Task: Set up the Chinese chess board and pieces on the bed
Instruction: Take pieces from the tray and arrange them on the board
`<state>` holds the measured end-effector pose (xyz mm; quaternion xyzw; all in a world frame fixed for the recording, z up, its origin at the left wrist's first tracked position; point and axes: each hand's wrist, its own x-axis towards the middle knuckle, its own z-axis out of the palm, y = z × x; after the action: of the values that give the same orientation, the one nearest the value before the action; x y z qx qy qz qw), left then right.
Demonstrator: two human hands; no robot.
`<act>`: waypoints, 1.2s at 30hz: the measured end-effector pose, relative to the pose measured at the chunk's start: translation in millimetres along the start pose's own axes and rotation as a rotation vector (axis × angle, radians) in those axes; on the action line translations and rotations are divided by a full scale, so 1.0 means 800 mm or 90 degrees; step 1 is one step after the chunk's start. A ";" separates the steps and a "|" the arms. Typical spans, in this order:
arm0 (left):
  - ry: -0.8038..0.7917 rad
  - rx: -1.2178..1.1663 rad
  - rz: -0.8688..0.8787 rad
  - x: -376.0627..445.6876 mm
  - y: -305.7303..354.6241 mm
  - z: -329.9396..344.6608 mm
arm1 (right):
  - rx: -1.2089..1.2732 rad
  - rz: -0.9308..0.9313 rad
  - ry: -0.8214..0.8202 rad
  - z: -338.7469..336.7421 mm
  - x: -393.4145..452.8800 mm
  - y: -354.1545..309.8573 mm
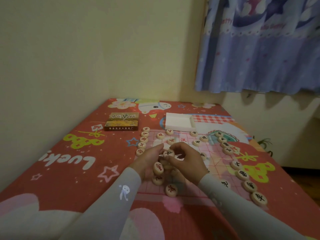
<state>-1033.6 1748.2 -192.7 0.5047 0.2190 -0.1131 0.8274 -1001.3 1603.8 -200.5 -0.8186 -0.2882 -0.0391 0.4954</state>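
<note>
- Head view shows the chess board (214, 163), a thin pink sheet with a red grid, lying flat on the red patterned bed cover (72, 170); we judge the board step complete.
- We see a black-marked piece (169, 153) at the board's centre, pinched between the fingertips of the right hand (186, 159).
- We see the left hand (150, 161) curled around a small stack of pieces, one red-marked piece (158, 168) tilted against its fingers.
- We note the left column (143, 141) of red-marked pieces along the board's left edge; five discs show, and the hand hides any nearer ones.
- We note the right column (240, 168) of black-marked pieces along the right edge, with a gap midway.
- We count several loose pieces on the grid, such as a red piece (171, 190) near the front edge and a black piece (197, 142) further back.
- We judge the task well advanced but not finished: the held pieces still need their points.
- Pieces look like pale wooden discs with red or black characters, all face up.
- Beyond the board sit the white tray (179, 123), empty, and the printed box (122, 121), well apart from each other.
</note>
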 end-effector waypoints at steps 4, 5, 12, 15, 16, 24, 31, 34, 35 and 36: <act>0.054 -0.036 0.006 0.006 0.007 -0.011 | 0.038 -0.018 0.023 -0.007 0.000 0.006; 0.060 -0.048 0.009 0.006 0.009 -0.012 | 0.039 -0.021 0.027 -0.007 0.000 0.007; 0.076 -0.056 0.017 0.006 0.011 -0.009 | 0.029 -0.037 0.038 -0.012 -0.001 0.016; 0.094 -0.032 0.023 0.008 0.011 -0.008 | 0.010 -0.023 0.055 -0.027 -0.003 0.022; 0.099 -0.026 0.021 0.010 0.012 -0.006 | 0.003 -0.009 0.067 -0.036 -0.004 0.026; 0.089 -0.019 0.014 0.022 0.013 0.015 | -0.085 0.087 0.116 -0.115 -0.030 0.082; 0.071 -0.014 -0.012 0.017 0.006 0.036 | -0.251 0.009 0.014 -0.126 -0.085 0.082; 0.073 0.000 -0.018 0.010 -0.001 0.045 | -0.282 0.000 -0.018 -0.123 -0.106 0.090; 0.073 0.000 -0.019 0.008 -0.004 0.048 | -0.299 0.000 -0.032 -0.120 -0.112 0.090; 0.075 0.000 -0.018 0.006 -0.007 0.051 | -0.321 0.003 -0.048 -0.119 -0.119 0.090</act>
<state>-1021.8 1709.8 -183.0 0.5072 0.2745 -0.0948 0.8114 -1022.5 1458.8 -241.9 -0.9178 -0.2857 -0.0784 0.2643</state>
